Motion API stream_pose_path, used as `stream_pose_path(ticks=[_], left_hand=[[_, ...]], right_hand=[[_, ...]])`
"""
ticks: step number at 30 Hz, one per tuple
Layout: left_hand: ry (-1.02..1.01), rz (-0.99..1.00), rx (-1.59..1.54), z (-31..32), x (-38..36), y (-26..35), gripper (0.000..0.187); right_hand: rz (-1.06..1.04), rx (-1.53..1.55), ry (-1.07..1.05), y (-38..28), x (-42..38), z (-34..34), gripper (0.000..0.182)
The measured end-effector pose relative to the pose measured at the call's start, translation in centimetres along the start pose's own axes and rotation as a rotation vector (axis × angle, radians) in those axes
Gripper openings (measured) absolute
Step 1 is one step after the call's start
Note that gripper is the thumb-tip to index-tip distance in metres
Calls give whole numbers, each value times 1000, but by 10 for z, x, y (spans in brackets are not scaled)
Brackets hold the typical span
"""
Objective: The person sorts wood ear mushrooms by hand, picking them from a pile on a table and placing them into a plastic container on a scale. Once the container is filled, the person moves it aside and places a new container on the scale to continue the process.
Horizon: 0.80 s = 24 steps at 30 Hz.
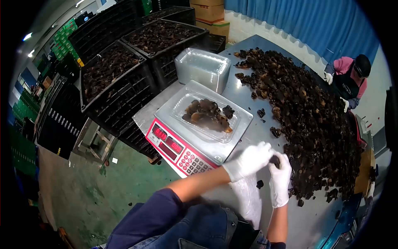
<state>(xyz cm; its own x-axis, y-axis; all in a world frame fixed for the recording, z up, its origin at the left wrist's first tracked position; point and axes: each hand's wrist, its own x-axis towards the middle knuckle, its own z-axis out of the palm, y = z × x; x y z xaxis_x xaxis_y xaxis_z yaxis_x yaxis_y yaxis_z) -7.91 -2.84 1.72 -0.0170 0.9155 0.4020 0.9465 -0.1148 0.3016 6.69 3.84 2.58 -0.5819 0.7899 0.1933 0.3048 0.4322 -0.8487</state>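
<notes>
Both my hands wear white gloves and meet over the metal table, just right of the scale. My left hand [253, 159] has its fingers bent together beside a small dark piece. Closed around that dark brown piece [274, 161] is my right hand [280, 176]. On the scale [182, 151], with its red-rimmed panel and lit red digits, lies a clear plastic tray [178, 108] holding several brown, fungus-like pieces [207, 114]. A large heap of similar dark pieces [315, 137] spreads over the table to the right.
Stacked clear trays [203, 68] stand behind the scale. Black crates [120, 85] of dark pieces rise at the left. Across the heap a person [348, 79] in white gloves works at the table's far edge. Cardboard boxes [209, 12] stand at the back.
</notes>
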Motion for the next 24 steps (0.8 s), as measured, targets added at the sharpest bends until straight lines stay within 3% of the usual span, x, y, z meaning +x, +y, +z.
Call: stream_pose_path(ticks=[4, 6, 7, 9, 12, 14, 15, 16, 18, 24], left_hand=[[245, 27, -137, -98, -11, -70, 31], [120, -167, -109, -143, -17, -95, 27], [177, -205, -200, -155, -22, -112, 26], [248, -265, -281, -169, -33, -145, 28], [285, -378, -205, -166, -47, -184, 28], [300, -351, -262, -158, -57, -193, 28], [244, -366, -123, -153, -59, -198, 26], [206, -372, -128, -147, -63, -198, 27], [127, -425, -243, -140, -68, -201, 34], [93, -431, -307, -142, -75, -197, 57]], right_hand=[[-178, 193, -139, -61, 59, 40, 31], [-227, 104, -198, -91, 85, 60, 27], [-322, 168, -175, -84, 97, 79, 25], [-237, 263, -244, -92, 107, 103, 26], [-420, 24, -249, -96, 116, 128, 29], [-412, -13, -305, -99, 109, 132, 34], [-337, -76, -404, -101, 110, 132, 39], [-393, -142, -384, -103, 107, 133, 39], [-555, -245, -329, -106, 105, 133, 37], [-712, -338, -232, -106, 106, 162, 20]])
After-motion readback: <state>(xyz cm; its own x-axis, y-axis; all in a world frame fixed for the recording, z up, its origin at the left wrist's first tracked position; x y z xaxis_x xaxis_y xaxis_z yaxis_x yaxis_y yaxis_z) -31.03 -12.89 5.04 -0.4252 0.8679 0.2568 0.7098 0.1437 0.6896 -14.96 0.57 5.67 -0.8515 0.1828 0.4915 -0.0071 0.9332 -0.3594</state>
